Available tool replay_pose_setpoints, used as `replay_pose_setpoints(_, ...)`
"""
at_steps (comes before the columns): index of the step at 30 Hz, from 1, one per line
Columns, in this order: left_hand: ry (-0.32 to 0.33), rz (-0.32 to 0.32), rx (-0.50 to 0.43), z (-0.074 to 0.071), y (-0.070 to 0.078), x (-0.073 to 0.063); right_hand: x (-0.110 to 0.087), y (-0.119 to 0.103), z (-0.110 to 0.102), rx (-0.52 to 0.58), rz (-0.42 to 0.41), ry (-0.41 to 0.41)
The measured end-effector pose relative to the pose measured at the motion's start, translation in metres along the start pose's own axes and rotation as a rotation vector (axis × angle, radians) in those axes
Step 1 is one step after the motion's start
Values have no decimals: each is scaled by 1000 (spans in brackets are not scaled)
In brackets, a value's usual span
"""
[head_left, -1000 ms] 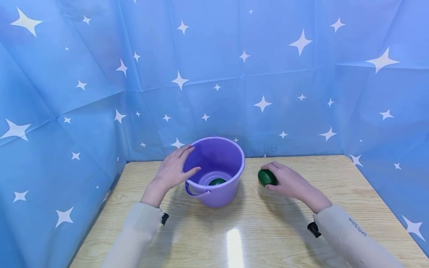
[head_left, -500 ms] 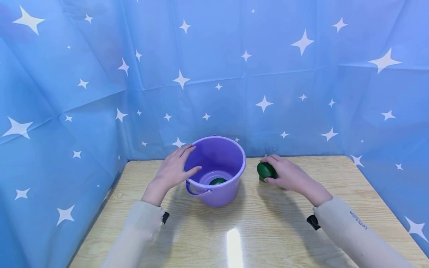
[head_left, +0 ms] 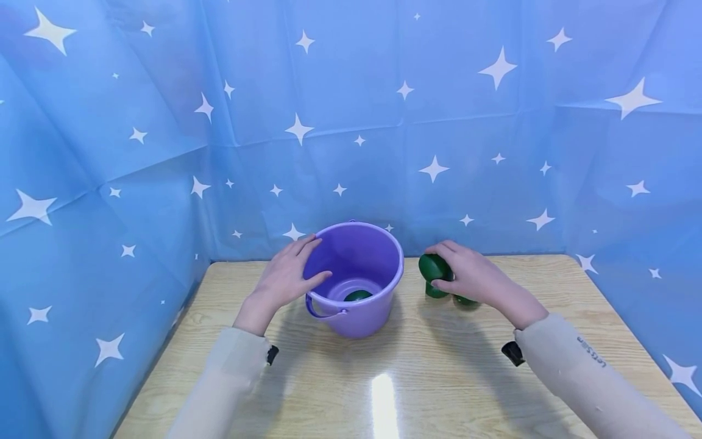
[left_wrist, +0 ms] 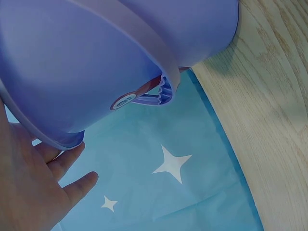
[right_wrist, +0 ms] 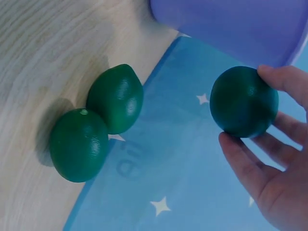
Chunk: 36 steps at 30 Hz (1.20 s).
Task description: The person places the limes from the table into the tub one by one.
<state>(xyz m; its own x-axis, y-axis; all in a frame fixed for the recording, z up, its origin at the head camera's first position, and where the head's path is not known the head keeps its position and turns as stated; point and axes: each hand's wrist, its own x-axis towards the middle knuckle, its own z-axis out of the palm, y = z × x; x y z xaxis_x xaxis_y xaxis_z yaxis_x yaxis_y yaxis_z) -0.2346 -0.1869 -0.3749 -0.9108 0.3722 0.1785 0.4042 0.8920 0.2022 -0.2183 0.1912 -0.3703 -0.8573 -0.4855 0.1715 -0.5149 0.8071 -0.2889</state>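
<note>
My left hand (head_left: pixel 282 274) holds the near left rim of a purple bucket (head_left: pixel 362 320), thumb over the inside and fingers along the outer edge. In the left wrist view the bucket's handle (left_wrist: pixel 166 82) hangs from its side. A green lime (head_left: pixel 358 295) lies on the bucket's bottom. To the right of the bucket, my right hand (head_left: pixel 474 272) grips another dark green lime (right_wrist: pixel 244 102) between thumb and fingers, raised off the table. Below it two more limes sit together on the table, a pointed one (right_wrist: pixel 115 98) and a rounder one (right_wrist: pixel 79 145).
A pale wood table (head_left: pixel 329 390) carries everything, with a bright light reflection near its front. Blue cloth (head_left: pixel 351 122) with white stars hangs behind and at both sides, close behind the bucket.
My right hand has lifted its lime upward and slightly away from me, uncovering the two limes beneath. My left hand has stayed at the bucket's rim.
</note>
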Motion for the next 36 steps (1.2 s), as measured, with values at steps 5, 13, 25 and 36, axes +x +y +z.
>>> replay_pose_setpoints(5, 3, 2, -4, 0, -1, 0, 1, -3, -7, 5, 5, -3)
replay_pose_setpoints(13, 0, 3, 6, 1, -1, 1, 1, -7, -17, -5, -23, 30)
replay_pose_setpoints(25, 4, 3, 5, 0, -1, 0, 5, -12, -24, -19, -27, 56)
replay_pose_setpoints(36, 0, -4, -5, 0, 1, 0, 9, -20, -33, -21, -35, 72)
